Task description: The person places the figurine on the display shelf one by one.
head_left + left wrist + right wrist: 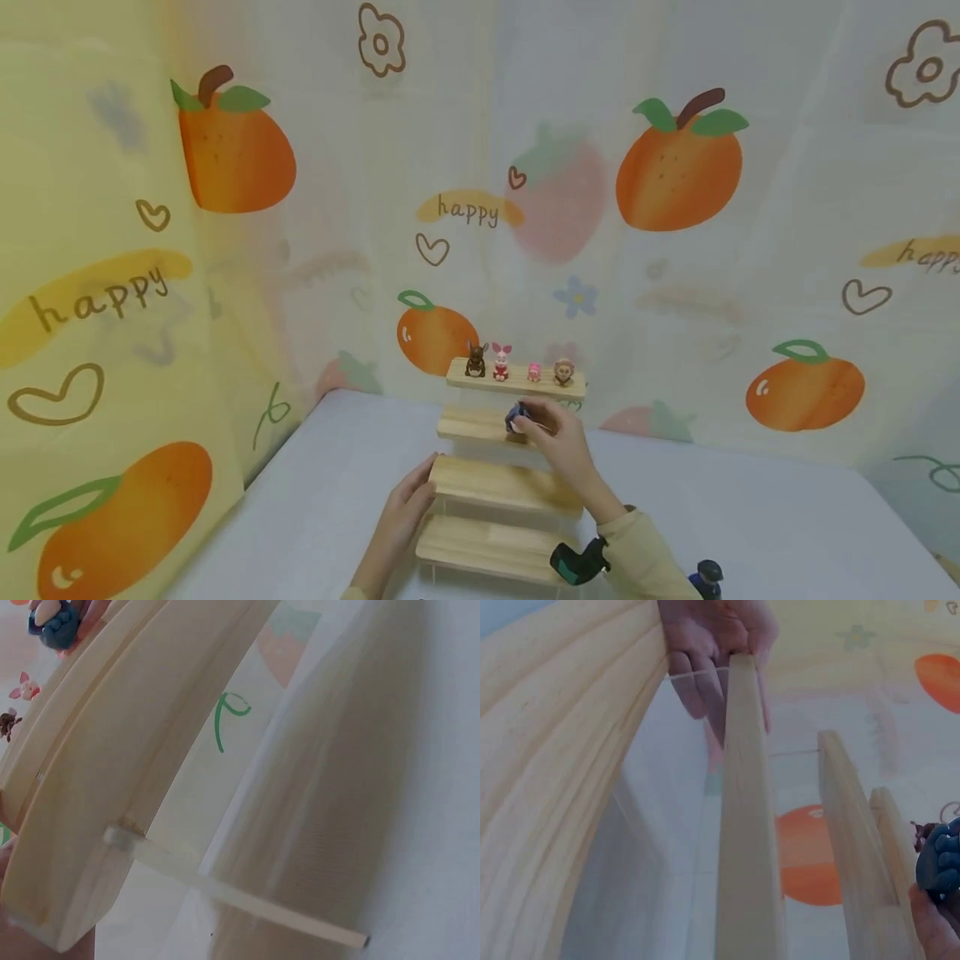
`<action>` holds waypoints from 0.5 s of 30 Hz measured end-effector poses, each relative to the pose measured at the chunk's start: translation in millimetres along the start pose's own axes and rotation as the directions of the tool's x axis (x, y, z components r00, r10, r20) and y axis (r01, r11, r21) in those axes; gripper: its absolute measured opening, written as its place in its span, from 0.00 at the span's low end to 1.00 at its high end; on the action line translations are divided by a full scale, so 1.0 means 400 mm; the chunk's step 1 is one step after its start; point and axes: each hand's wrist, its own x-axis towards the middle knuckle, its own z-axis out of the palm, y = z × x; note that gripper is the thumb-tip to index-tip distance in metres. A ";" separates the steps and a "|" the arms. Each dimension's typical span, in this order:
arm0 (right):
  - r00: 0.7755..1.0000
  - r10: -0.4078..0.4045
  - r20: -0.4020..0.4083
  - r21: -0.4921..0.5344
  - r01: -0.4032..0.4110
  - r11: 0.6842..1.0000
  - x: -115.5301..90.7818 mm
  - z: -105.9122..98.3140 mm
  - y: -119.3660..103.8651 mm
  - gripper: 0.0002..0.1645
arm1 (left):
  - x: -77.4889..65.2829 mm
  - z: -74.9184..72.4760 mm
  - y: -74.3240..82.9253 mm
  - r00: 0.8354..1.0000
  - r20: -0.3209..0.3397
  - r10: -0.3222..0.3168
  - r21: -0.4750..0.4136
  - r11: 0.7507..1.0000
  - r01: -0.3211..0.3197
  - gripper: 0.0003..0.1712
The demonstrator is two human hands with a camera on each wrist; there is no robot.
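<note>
A tiered wooden shelf rack [498, 483] with four boards stands on the table. My right hand [558, 437] pinches a small dark-blue figurine [514, 417] at the second board from the top [468, 422]. In the right wrist view the blue figurine [939, 859] shows at the right edge, between fingertips. Whether its base touches the board I cannot tell. At the left end of the third board down, my left hand [408, 500] grips the wood. The right wrist view shows that hand [716, 634] with its fingers and thumb on either side of the board end.
On the top board stand a brown eared figurine [476, 360], a pink-eared one [502, 363], a small pink one [534, 372] and a brown-and-tan one [564, 372]. A dark figurine with a cap [706, 577] is at the lower right. A patterned cloth [675, 333] hangs behind the table [720, 500].
</note>
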 end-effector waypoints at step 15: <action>0.994 0.055 0.090 0.013 -0.056 0.998 0.013 0.063 -0.080 0.18 | 0.008 0.012 0.009 0.999 0.005 -0.044 -0.029 0.999 0.044 0.28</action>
